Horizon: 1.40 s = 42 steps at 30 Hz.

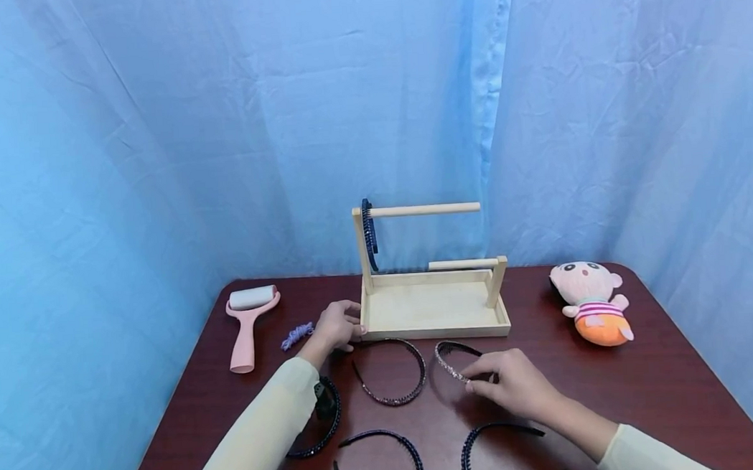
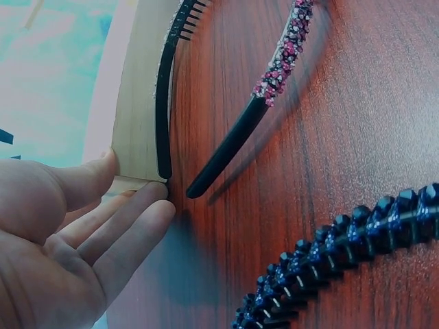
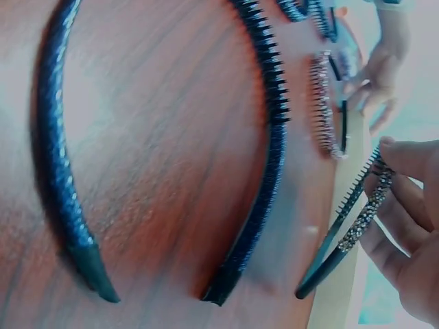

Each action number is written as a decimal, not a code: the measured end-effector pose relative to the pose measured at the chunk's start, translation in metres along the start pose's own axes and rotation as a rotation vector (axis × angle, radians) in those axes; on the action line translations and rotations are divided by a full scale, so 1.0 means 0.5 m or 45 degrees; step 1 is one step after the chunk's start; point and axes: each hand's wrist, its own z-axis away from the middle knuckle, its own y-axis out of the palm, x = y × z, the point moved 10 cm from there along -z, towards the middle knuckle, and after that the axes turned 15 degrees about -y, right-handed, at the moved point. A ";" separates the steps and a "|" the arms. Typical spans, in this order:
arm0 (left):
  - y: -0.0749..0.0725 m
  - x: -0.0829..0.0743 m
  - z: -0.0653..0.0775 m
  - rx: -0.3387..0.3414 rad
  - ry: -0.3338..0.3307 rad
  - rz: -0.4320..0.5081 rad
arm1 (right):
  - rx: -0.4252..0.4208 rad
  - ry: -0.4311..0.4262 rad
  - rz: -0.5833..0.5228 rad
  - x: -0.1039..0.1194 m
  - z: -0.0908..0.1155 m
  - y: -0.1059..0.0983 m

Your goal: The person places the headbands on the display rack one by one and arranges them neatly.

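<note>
Currently, the right hand (image 1: 513,381) pinches one headband (image 1: 450,369); the left hand (image 1: 339,326), fingers extended, touches the rack's (image 1: 436,332) edge. Four headbands (image 1: 396,402) lie nearby; room divides rack and doll (image 1: 593,304).

The long, plain, pale-cream fabric left sleeve (image 1: 253,436) ends in a cuff (image 1: 304,376) short of the bare left grip (image 1: 338,326). Right of that sleeve, a matching pale-cream fabric right sleeve (image 1: 642,456) stops before the bare right grip (image 1: 511,383).
</note>
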 end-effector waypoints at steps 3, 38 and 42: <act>0.001 0.001 0.001 0.002 -0.011 0.006 | -0.083 0.117 -0.060 -0.010 0.008 -0.025; -0.004 0.000 0.001 -0.021 -0.035 -0.035 | -0.829 0.472 -0.284 -0.024 -0.093 -0.375; -0.003 0.001 0.001 -0.020 -0.033 -0.039 | -0.867 0.473 -0.332 -0.055 -0.113 -0.371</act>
